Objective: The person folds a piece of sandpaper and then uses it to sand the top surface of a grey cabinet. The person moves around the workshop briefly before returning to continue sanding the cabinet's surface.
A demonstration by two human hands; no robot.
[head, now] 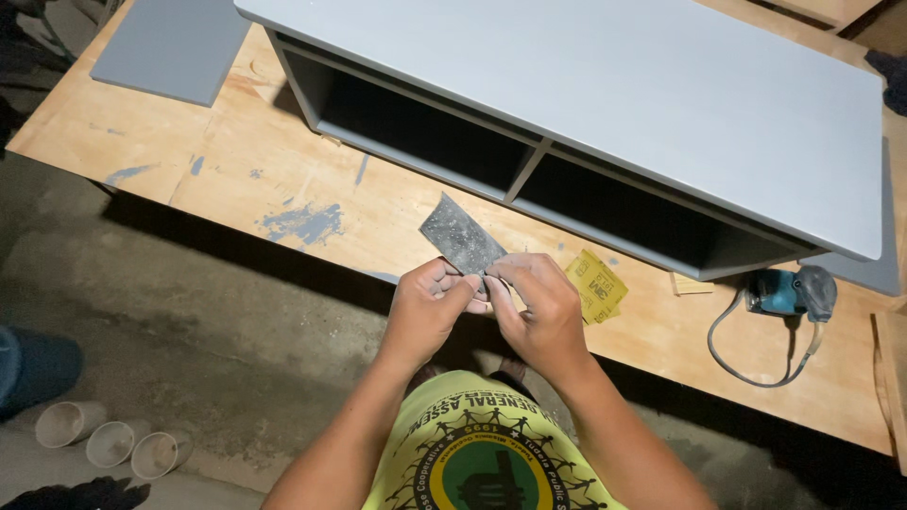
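Both of my hands meet in front of my chest, pinching the near end of a grey, dusty strip of sandpaper. My left hand grips it from the left, my right hand from the right. The strip sticks up and away from me, over the plywood worktable. Just beyond it stands a grey painted cabinet lying on its side, with two open compartments facing me.
A folded yellow sandpaper sheet lies right of my hands. A teal power sander with a looped cord rests at the right. A grey panel lies at the far left. Three short pipe pieces sit on the floor.
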